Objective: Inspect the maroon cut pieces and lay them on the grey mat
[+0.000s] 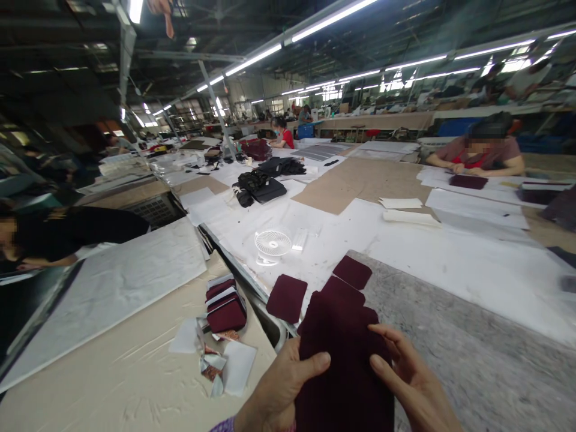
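Note:
A dark maroon fabric piece (pixel 344 372) is held up in front of me. My left hand (pixel 279 387) grips its left edge, the thumb lying across the front and the other fingers hidden behind. At the right edge, my right hand (pixel 411 375) has its thumb and index finger closed on the same fabric piece. Just beyond it, smaller maroon panels (pixel 353 272) lie on the grey mottled sheet, and a rounded square maroon panel (pixel 287 298) lies to their left. A stack of maroon and grey pieces (pixel 226 309) rests on the beige surface at left.
White and printed scraps (pixel 216 363) lie below the stack. A small white fan (pixel 273 242) lies on the long white-covered table (pixel 360 228). Black fabric bundles (pixel 261 183) sit farther back. A co-worker (pixel 477 150) handles maroon pieces at right; another person (pixel 81 231) leans in at left.

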A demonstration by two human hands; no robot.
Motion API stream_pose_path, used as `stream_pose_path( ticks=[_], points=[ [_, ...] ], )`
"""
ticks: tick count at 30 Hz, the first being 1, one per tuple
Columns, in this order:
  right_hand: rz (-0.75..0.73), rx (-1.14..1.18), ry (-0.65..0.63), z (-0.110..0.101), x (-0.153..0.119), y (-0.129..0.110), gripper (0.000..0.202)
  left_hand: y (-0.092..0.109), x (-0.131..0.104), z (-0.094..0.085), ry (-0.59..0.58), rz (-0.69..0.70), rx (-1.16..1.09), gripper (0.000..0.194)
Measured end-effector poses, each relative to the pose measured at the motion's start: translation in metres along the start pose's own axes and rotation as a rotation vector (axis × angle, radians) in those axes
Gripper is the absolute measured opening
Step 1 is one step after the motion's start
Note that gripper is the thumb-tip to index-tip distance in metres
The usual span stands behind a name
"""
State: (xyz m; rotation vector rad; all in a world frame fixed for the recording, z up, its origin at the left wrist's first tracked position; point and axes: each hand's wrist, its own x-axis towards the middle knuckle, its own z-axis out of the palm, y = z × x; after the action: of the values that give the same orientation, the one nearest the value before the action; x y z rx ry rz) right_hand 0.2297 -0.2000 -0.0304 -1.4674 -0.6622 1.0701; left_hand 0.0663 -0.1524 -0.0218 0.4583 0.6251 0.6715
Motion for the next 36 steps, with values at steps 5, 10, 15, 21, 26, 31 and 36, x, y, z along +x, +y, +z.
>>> stream_pose_path(
  ticks=[5, 10, 15, 21, 26, 31, 36],
  points=[
    [0.145, 0.032, -0.082, 0.004, -0.002, 0.002, 0.032, 0.005, 0.002, 0.005, 0.06, 0.068, -0.003, 0.036],
    [0.128, 0.001, -0.051, 0.008, 0.0, 0.007, 0.036, 0.004, 0.002, 0.004, 0.116, 0.088, -0.003, 0.037],
    [0.109, 0.065, -0.046, 0.013, 0.0, 0.009, 0.036, 0.001, 0.001, 0.002, 0.139, 0.077, -0.002, 0.034],
    [0.059, 0.086, -0.022, 0.013, 0.0, 0.008, 0.031, 0.003, 0.001, -0.002, 0.167, 0.036, 0.021, 0.035],
    [-0.009, 0.083, 0.057, 0.008, 0.003, 0.001, 0.046, 0.004, 0.001, -0.006, 0.089, 0.008, 0.069, 0.04],
    [0.028, 0.118, 0.007, 0.005, 0.004, 0.006, 0.045, 0.0, 0.003, -0.009, 0.028, 0.017, 0.105, 0.042],
    [0.09, 0.199, -0.074, 0.005, 0.006, 0.015, 0.052, -0.002, 0.006, -0.014, -0.012, 0.039, 0.118, 0.042]
  ],
)
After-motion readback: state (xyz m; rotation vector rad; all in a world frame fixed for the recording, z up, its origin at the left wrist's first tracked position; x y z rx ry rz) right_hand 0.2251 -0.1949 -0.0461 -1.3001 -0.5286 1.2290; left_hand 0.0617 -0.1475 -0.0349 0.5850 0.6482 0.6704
